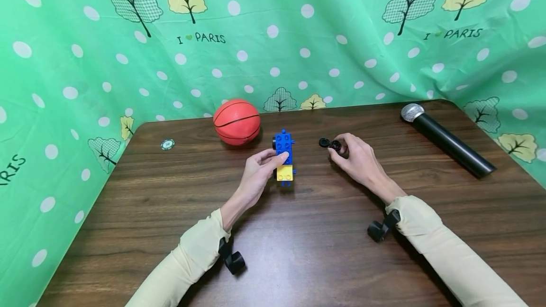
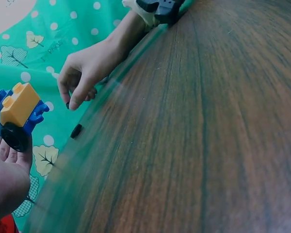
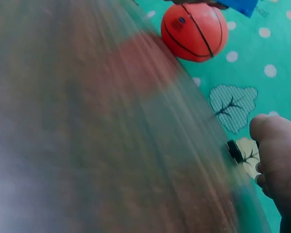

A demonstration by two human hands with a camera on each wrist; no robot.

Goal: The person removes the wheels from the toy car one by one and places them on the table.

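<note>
My left hand (image 1: 258, 174) grips a toy car (image 1: 284, 143) built from blue and yellow toy bricks, held up over the table. Black wheels (image 2: 14, 137) sit on the car's left side, while bare blue axle pegs stick out on its right. To the right, my right hand (image 1: 357, 159) pinches a black toy wheel (image 1: 335, 146) between thumb and fingers, close to the tabletop. Another black wheel (image 1: 324, 142) lies flat just left of it. In the right wrist view that hand (image 3: 281, 155) hides most of what it pinches.
A red toy basketball (image 1: 236, 122) sits behind my left hand. Far left lies a poker chip (image 1: 168, 144). A black microphone (image 1: 448, 140) lies slantwise at the right of the brown wooden table (image 1: 298, 259). Green patterned cloth (image 1: 273, 32) hangs behind the table.
</note>
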